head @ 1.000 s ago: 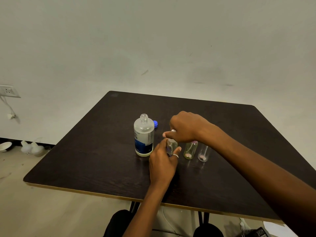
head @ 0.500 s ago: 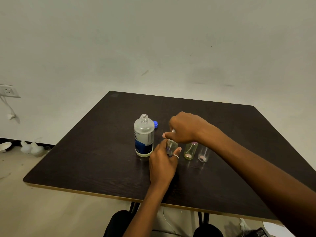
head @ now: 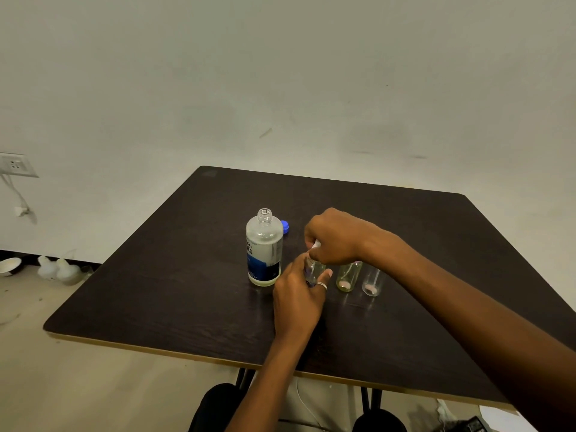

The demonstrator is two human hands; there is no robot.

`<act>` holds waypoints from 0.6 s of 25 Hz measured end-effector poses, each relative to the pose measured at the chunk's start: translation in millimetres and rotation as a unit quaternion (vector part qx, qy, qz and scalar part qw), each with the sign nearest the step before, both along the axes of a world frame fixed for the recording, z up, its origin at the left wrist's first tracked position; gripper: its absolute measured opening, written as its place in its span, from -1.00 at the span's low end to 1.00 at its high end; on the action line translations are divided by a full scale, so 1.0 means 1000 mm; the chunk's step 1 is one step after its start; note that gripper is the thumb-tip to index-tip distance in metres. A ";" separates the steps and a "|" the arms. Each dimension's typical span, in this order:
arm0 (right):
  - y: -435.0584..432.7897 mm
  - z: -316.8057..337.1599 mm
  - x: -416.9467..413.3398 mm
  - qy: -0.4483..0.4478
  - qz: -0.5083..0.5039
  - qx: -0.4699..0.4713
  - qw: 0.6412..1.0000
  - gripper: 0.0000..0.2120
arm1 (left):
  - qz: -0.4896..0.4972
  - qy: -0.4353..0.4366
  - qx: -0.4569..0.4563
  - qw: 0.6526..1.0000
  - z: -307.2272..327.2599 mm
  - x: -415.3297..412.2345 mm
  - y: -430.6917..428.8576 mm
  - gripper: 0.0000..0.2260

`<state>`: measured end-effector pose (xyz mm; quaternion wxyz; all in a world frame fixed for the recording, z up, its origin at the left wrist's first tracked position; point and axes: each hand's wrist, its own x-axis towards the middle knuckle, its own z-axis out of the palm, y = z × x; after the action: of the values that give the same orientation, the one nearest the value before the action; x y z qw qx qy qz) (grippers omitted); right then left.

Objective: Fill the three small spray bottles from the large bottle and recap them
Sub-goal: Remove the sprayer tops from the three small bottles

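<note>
The large clear bottle (head: 264, 251) with a blue and white label stands uncapped on the dark table (head: 162, 291); its blue cap (head: 285, 226) lies just behind it. My left hand (head: 297, 299) grips the body of the leftmost small spray bottle (head: 315, 271), which stands on the table. My right hand (head: 335, 236) is curled over that bottle's white spray top (head: 315, 245) and pinches it. To the right stand a greenish small bottle (head: 347, 277) and a clear small bottle (head: 372, 282), their tops hidden under my right wrist.
The table's near edge (head: 187, 353) runs just in front of my knees. On the floor at the left lie white plastic bottles (head: 59, 269) and a bowl (head: 9, 265). A wall socket (head: 15, 165) with a cable sits on the left wall.
My right hand has shifted slightly on the spray top of the leftmost small bottle. The left hand and the other bottles have stayed where they were.
</note>
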<state>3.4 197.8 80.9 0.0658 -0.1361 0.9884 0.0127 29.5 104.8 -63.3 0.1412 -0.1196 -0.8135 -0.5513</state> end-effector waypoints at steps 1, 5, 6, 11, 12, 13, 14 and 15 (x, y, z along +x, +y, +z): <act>0.001 0.002 0.000 -0.006 0.009 -0.004 1.000 -0.92 | -0.001 0.002 -0.001 1.000 0.000 0.000 0.000 -0.68; 0.007 0.020 0.002 0.012 0.029 -0.019 0.999 -0.90 | 0.002 -0.001 -0.001 1.000 0.001 0.000 0.000 -0.73; 0.008 0.026 0.001 0.013 0.029 -0.021 0.999 -0.90 | 0.002 -0.004 0.000 1.000 0.002 0.000 0.000 -0.75; 0.018 0.071 0.012 0.004 0.006 -0.080 0.997 -0.87 | 0.004 -0.016 -0.001 1.000 0.005 0.002 0.000 -0.68; 0.020 0.081 0.015 0.007 -0.005 -0.096 0.995 -0.88 | 0.004 -0.018 0.000 1.000 0.006 0.002 0.000 -0.69; 0.022 0.089 0.016 0.016 -0.015 -0.109 0.994 -0.89 | 0.005 -0.018 0.000 1.000 0.006 0.002 0.000 -0.70; 0.024 0.096 0.017 0.030 -0.023 -0.118 0.992 -0.90 | 0.006 -0.016 0.000 1.000 0.005 0.002 0.000 -0.71; 0.026 0.100 0.015 0.044 -0.030 -0.123 0.991 -0.91 | 0.008 -0.014 -0.002 1.000 0.005 0.002 0.000 -0.71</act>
<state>18.8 224.1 180.5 0.0054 -0.1132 0.9880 -0.1048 31.1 104.8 -58.7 0.1342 -0.1053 -0.8173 -0.5504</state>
